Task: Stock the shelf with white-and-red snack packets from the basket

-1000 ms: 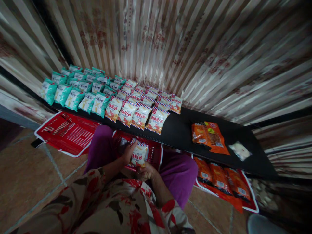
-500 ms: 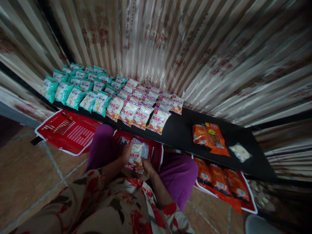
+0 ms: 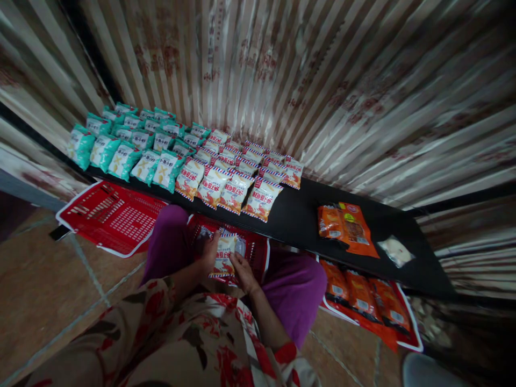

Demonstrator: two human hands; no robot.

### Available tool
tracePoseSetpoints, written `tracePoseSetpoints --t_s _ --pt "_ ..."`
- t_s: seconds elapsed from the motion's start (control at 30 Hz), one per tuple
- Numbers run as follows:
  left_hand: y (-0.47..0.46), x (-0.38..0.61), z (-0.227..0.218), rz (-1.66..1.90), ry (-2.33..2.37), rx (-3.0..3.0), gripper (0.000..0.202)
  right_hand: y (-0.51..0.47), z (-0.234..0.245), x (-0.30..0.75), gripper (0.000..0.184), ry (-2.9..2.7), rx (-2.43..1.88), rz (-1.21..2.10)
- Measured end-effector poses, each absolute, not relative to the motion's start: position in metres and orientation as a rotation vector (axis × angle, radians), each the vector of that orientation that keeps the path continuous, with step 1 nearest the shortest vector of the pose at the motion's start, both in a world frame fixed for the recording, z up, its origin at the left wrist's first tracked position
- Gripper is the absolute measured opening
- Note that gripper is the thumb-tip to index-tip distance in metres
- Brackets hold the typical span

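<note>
Between my knees, a cream snack bag with red lettering and striped edges is held up over a red basket. My left hand grips its left side, thumb near the top corner. On its right side, my right hand has fingers closed on the edge, the thumb lying over the front. Matching snack bags stand in rows on the black shelf just beyond. Left of them are rows of teal snack bags. What lies in the basket is mostly hidden by the bag and hands.
Orange packets and a small clear packet lie on the shelf's right part. Below, a red basket holds more orange packets. An overturned-looking red basket is on the floor at left. A pleated curtain hangs behind the shelf.
My right hand has moved up from the bag's lower right corner to its right side, thumb now over the front. My left hand keeps its hold.
</note>
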State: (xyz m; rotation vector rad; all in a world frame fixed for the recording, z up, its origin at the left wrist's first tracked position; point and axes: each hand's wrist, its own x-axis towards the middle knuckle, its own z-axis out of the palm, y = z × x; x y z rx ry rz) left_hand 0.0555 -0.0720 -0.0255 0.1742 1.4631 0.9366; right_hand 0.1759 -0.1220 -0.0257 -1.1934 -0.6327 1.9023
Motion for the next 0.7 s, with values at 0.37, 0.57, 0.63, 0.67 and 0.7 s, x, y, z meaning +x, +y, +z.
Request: tracePoseSetpoints --t_s 0.37,0.57,0.63,0.67,0.7 --pt "-0.082 0.061 -0.016 0.987 1.227 0.21 0.048 -0.121 -0.031 0.174 0.042 -0.579 -1.33 1.735" --pt "-0.092 0.064 -0.018 1.081 1.171 0.319 0.042 -0.119 -0.03 0.175 0.049 -0.63 -1.445 1.637" --pt "-0.094 0.065 -0.019 1.059 1.197 0.362 0.044 -0.119 -0.03 0.176 0.052 -0.678 -1.488 1.579" --pt "-0.095 0.065 -0.019 1.045 1.22 0.393 0.045 -0.119 -0.03 0.177 0.053 -0.713 -1.512 1.537" --pt "-0.096 0.066 -0.019 1.031 1.248 0.434 0.046 -0.12 -0.03 0.178 0.053 -0.758 -1.541 1.486"
